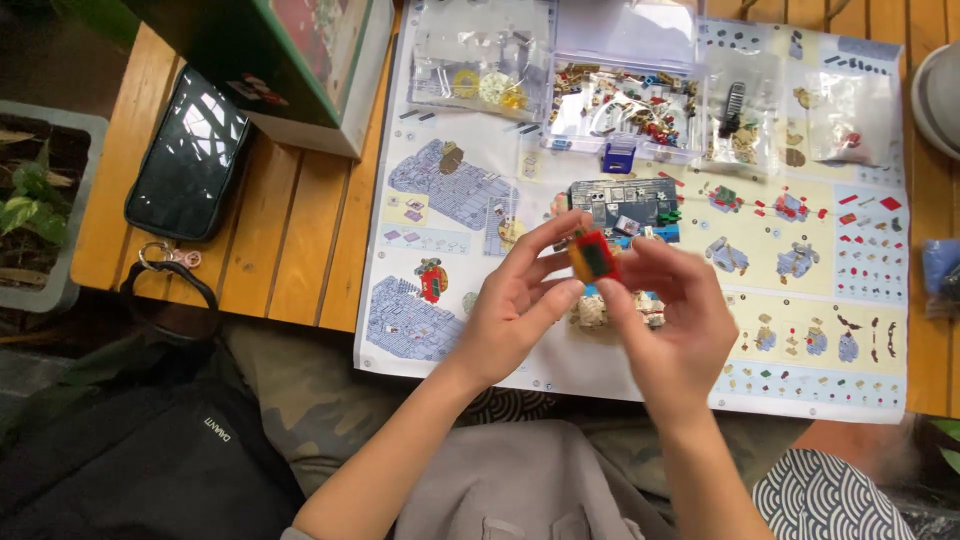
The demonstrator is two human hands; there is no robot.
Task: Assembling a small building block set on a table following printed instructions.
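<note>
Wooden slats of a light brown table (pixel 290 250) carry a large paper instruction sheet with printed building steps (pixel 800 330). On the far part of this sheet stand a clear plastic sorting box full of tiny mixed bricks (pixel 622 110) and several clear plastic bags of parts (pixel 480 60). Near the middle lies a dark blue flat brick plate, partly built (pixel 625 208). A small beige brick piece (pixel 590 312) lies on the sheet just below the hands, partly hidden by them. To the left, off the sheet, a glossy dark green zip pouch (pixel 188 155) lies on the slats, and a green cardboard box (pixel 310 60) stands beside it.

Above the sheet, the left hand (pixel 515 305) and the right hand (pixel 665 320) both pinch a small red and orange brick assembly with a dark green face (pixel 593 256) between fingertips and thumbs. It is held in the air in front of the blue plate. The assembly is blocky, almost square, and blurred; its long axis I cannot tell. Its green face looks toward the camera.
</note>
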